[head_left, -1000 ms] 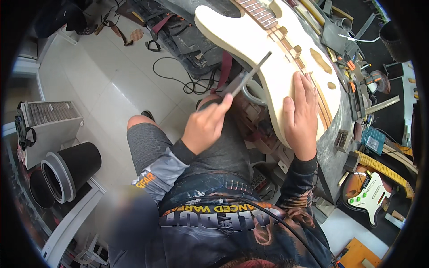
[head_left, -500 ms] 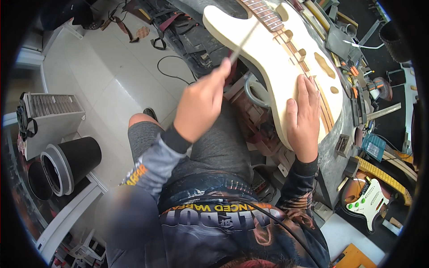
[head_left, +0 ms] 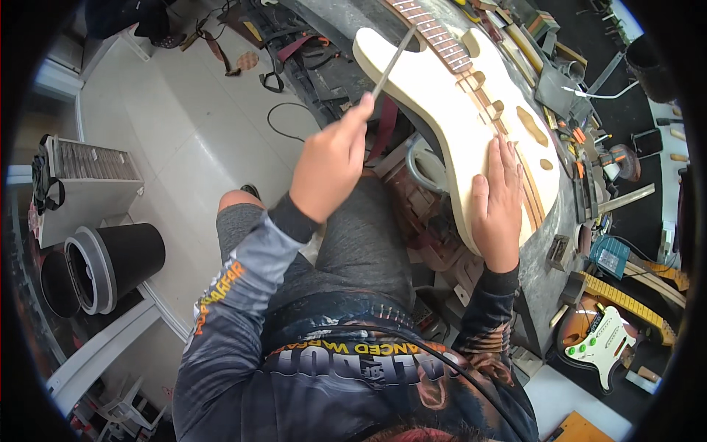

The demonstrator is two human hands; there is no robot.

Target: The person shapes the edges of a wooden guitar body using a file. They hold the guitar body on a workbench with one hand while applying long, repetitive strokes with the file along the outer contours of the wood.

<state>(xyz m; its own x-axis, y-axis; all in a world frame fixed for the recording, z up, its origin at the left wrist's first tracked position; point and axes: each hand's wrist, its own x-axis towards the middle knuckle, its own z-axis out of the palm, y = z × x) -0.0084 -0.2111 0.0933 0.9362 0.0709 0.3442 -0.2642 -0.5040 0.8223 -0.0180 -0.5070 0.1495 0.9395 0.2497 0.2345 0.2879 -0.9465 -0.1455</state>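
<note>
My left hand (head_left: 333, 166) is closed around the end of a slim grey metal file (head_left: 394, 62). The file slants up and to the right, across the near edge of a pale, unfinished electric guitar body (head_left: 423, 92) by its cutaway. My right hand (head_left: 501, 199) lies flat on the lower part of that body, fingers stretched along the brown centre strip. Several routed cavities show in the wood. A fretted neck (head_left: 440, 40) runs from the body toward the top of the view.
The workbench (head_left: 543, 258) carries wood strips and hand tools along its far side. A sunburst guitar with a white pickguard (head_left: 605, 345) lies at the lower right. At left stand a black bin (head_left: 132, 258) and a white cabinet (head_left: 88, 199). A cable (head_left: 283, 132) curls on the floor.
The file, blurred before, has shifted up and left relative to the guitar body, still in my left hand. My right hand stays flat on the body. The whole view has shifted slightly.
</note>
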